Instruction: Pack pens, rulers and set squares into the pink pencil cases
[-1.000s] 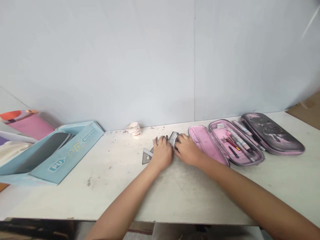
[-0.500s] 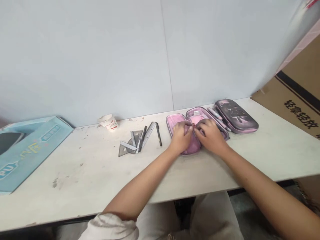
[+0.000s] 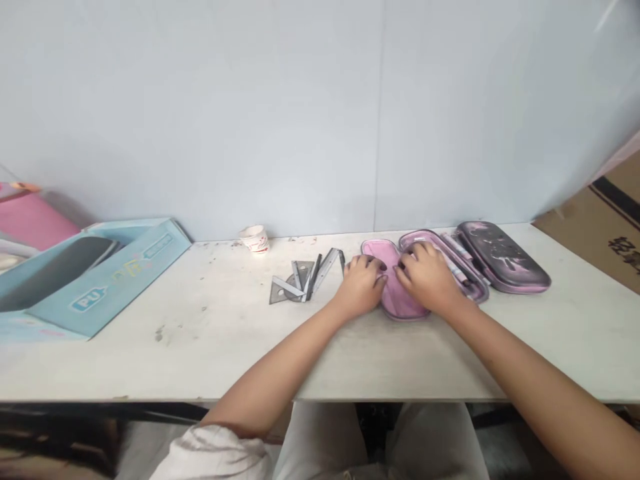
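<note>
An open pink pencil case (image 3: 407, 303) with a dark rim lies on the table, its halves spread flat. My left hand (image 3: 364, 283) is closed on the left half's edge, fingers bent and thumb over the pink lining. Bent over the middle of the case, near the fold, my right hand (image 3: 430, 277) is closed too. Its fingertips touch the case; anything small under them is hidden. Pens (image 3: 459, 272) lie in and along the right half. Beside my left hand a dark pen (image 3: 342, 259) shows only in part.
A closed dark pencil case (image 3: 505, 257) lies at right. Left of my hands are a ruler (image 3: 325, 272), a set square (image 3: 280, 288) and a protractor (image 3: 295, 287). A paper cup (image 3: 255, 239) stands by the wall, a blue box (image 3: 130, 273) further left, and a cardboard carton (image 3: 610, 227) at far right.
My view has turned left. Both hands have shifted left relative to the case; my left hand has gone from its middle to its left edge, partly covering the pen there.
</note>
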